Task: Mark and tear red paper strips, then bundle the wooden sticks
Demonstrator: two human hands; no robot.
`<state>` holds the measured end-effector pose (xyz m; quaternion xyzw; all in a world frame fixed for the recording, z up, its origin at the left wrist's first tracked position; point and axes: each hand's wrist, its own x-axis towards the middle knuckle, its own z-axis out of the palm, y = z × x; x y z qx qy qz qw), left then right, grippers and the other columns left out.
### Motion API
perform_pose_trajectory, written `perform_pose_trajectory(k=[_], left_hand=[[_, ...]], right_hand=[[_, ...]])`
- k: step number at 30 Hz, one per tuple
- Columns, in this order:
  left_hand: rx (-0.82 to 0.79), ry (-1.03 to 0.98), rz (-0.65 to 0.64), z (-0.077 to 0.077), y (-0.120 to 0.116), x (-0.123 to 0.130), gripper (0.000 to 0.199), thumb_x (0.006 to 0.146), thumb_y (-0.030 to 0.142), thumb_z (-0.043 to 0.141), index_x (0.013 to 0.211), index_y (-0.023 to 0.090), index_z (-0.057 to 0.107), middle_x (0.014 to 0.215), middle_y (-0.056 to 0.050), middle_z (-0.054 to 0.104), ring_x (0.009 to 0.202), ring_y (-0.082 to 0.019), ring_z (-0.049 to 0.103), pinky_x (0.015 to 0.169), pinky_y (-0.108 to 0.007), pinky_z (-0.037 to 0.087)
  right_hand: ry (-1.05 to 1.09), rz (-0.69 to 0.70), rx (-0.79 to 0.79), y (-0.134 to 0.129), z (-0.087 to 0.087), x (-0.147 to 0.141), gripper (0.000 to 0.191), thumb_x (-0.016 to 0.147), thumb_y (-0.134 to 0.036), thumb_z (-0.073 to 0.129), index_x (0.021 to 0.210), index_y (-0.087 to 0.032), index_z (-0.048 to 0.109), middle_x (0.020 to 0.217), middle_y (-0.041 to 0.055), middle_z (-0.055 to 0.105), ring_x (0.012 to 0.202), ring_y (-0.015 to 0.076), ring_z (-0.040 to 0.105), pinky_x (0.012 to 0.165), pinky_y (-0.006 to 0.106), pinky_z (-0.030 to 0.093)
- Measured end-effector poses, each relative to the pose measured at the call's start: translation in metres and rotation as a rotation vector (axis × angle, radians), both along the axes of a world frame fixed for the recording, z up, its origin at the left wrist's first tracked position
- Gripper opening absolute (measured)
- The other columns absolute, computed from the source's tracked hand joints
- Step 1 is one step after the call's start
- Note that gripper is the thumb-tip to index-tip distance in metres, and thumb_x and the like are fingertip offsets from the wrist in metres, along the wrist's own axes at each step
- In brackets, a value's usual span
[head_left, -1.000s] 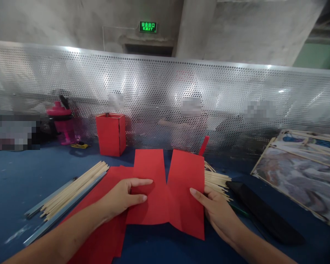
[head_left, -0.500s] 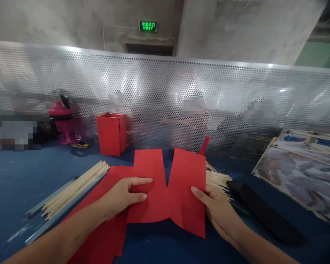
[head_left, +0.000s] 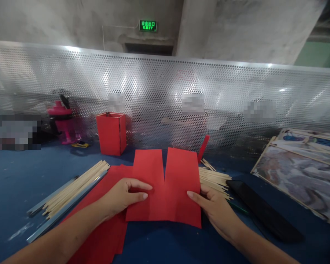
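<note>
A red sheet [head_left: 165,205] with a slit running down from its top edge spans the space between my two hands. My left hand [head_left: 126,192] pinches its left half, index finger and thumb on the front face. On the right edge, my right hand [head_left: 213,205] grips the sheet with the thumb in front and the other fingers behind. More red sheets [head_left: 99,227] lie under my left forearm. A red open-topped box [head_left: 110,134] stands upright behind, left of the held sheet.
Wooden sticks [head_left: 74,190] lie between grey strips at left, and more sticks [head_left: 216,181] at right beside a black pouch [head_left: 266,212]. A pink bottle [head_left: 62,123], a painted panel [head_left: 302,172] and a perforated metal screen [head_left: 154,84] stand farther back.
My right hand has moved slightly left with the sheet's right half. The slit has narrowed and the sheet looks flatter. My left hand has barely moved.
</note>
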<state>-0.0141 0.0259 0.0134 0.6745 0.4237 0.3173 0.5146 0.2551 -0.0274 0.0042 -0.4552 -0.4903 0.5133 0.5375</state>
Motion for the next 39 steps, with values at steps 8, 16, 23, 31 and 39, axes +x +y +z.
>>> perform_pose_trajectory(k=[8, 16, 23, 31, 39], left_hand=[[0.020, 0.003, 0.002, 0.009, -0.004, 0.000, 0.037, 0.068, 0.030, 0.074, 0.105, 0.026, 0.072, 0.124, -0.003, 0.067, 0.120, -0.028, 0.057, 0.101, -0.037, 0.044], [0.020, -0.030, -0.043, -0.005, 0.003, -0.001, 0.048, 0.069, 0.032, 0.073, 0.116, 0.024, 0.068, 0.128, -0.004, 0.065, 0.121, -0.031, 0.056, 0.103, -0.041, 0.044], [0.049, -0.012, -0.017, -0.006, 0.003, -0.001, 0.044, 0.071, 0.030, 0.072, 0.114, 0.028, 0.069, 0.127, -0.002, 0.065, 0.121, -0.029, 0.056, 0.101, -0.040, 0.046], [-0.040, -0.073, -0.013, -0.009, 0.004, 0.000, 0.043, 0.071, 0.028, 0.072, 0.115, 0.027, 0.069, 0.129, -0.002, 0.064, 0.118, -0.028, 0.058, 0.098, -0.039, 0.048], [-0.071, -0.103, 0.003, -0.005, 0.004, 0.001, 0.044, 0.070, 0.028, 0.074, 0.114, 0.026, 0.069, 0.129, -0.002, 0.064, 0.121, -0.028, 0.056, 0.100, -0.037, 0.047]], right_hand=[[0.085, -0.049, -0.011, -0.002, 0.002, -0.002, 0.048, 0.070, -0.047, 0.078, 0.110, -0.023, 0.068, 0.115, 0.0097, 0.072, 0.107, 0.0320, 0.065, 0.093, 0.049, 0.052], [-0.055, -0.152, 0.018, -0.001, 0.005, 0.001, 0.052, 0.070, -0.048, 0.077, 0.114, -0.022, 0.066, 0.116, 0.0098, 0.072, 0.106, 0.0327, 0.066, 0.095, 0.049, 0.051], [-0.053, -0.143, 0.025, 0.001, 0.004, 0.001, 0.044, 0.072, -0.046, 0.076, 0.109, -0.022, 0.069, 0.115, 0.0074, 0.073, 0.106, 0.0302, 0.066, 0.095, 0.045, 0.052], [0.013, -0.130, 0.028, 0.001, 0.002, 0.002, 0.046, 0.072, -0.044, 0.077, 0.111, -0.024, 0.067, 0.116, 0.0074, 0.072, 0.104, 0.0297, 0.067, 0.090, 0.045, 0.054], [0.048, -0.137, 0.029, 0.003, -0.001, 0.003, 0.043, 0.072, -0.042, 0.078, 0.109, -0.023, 0.068, 0.115, 0.0065, 0.073, 0.105, 0.0293, 0.067, 0.096, 0.046, 0.051]])
